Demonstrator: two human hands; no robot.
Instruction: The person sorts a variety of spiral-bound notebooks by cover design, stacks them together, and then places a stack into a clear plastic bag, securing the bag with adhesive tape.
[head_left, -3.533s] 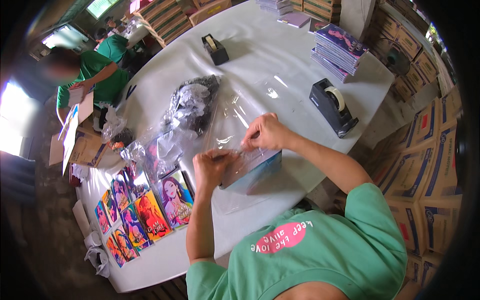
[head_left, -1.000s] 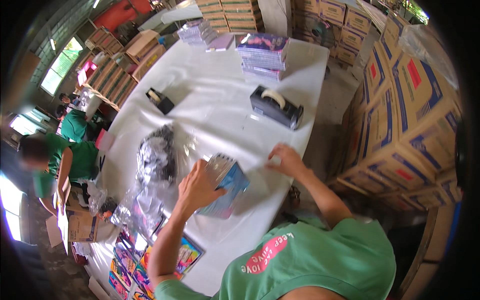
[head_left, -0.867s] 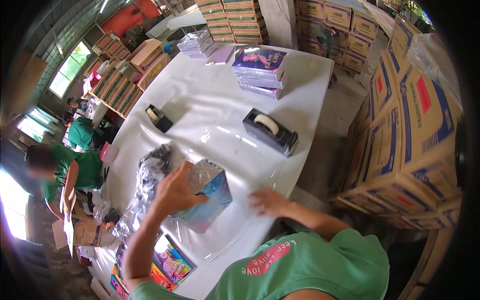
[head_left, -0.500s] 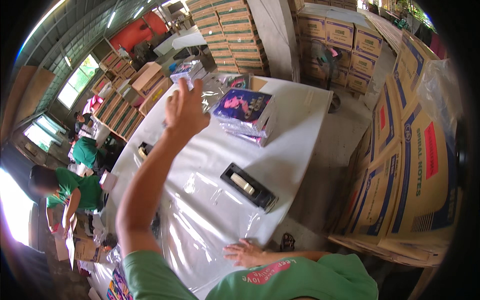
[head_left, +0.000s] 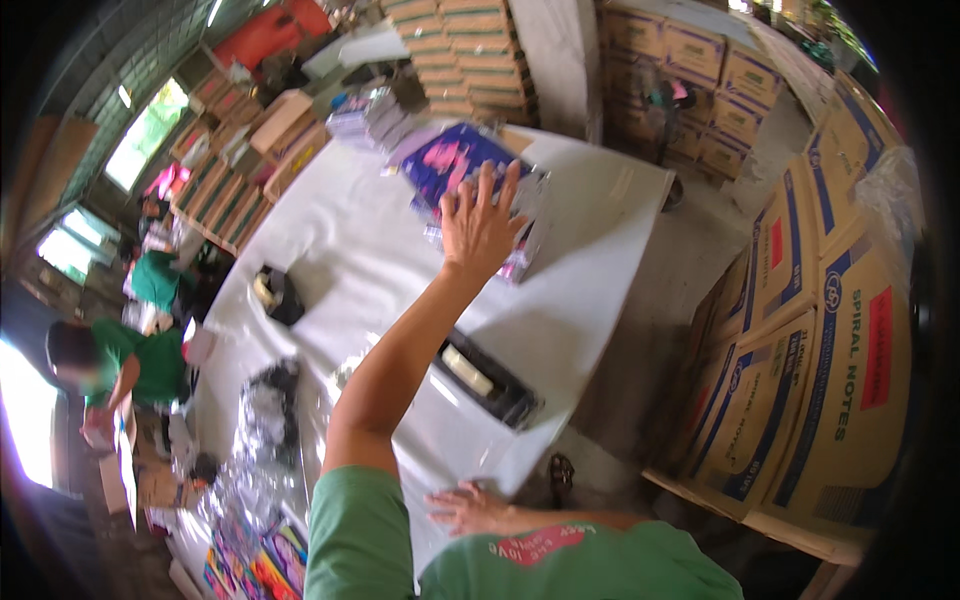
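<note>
My left hand [head_left: 482,228] reaches out across the table with its fingers spread. It is over the near right edge of a stack of plastic-wrapped notebooks; the top notebook [head_left: 432,160] has a dark blue cover with a pink picture. Whether the fingertips touch the stack I cannot tell. My right hand [head_left: 470,508] lies flat with fingers apart on the white table [head_left: 590,240], at its near edge. Below my left forearm is a long black holder [head_left: 505,400] with a cream bar in it, partly hidden by the arm. A similar dark holder [head_left: 277,296] stands farther left.
Another notebook stack [head_left: 370,122] stands at the far table edge. Crumpled dark plastic [head_left: 268,405] and colourful notebooks [head_left: 272,565] lie at the left. Tall carton stacks [head_left: 840,360] flank the right side. A co-worker in green [head_left: 150,365] works at the left.
My left hand has moved right and nearer, from beside the notebooks to over them. The view has shifted slightly, showing more of the table's left side. My right hand stays on the table.
</note>
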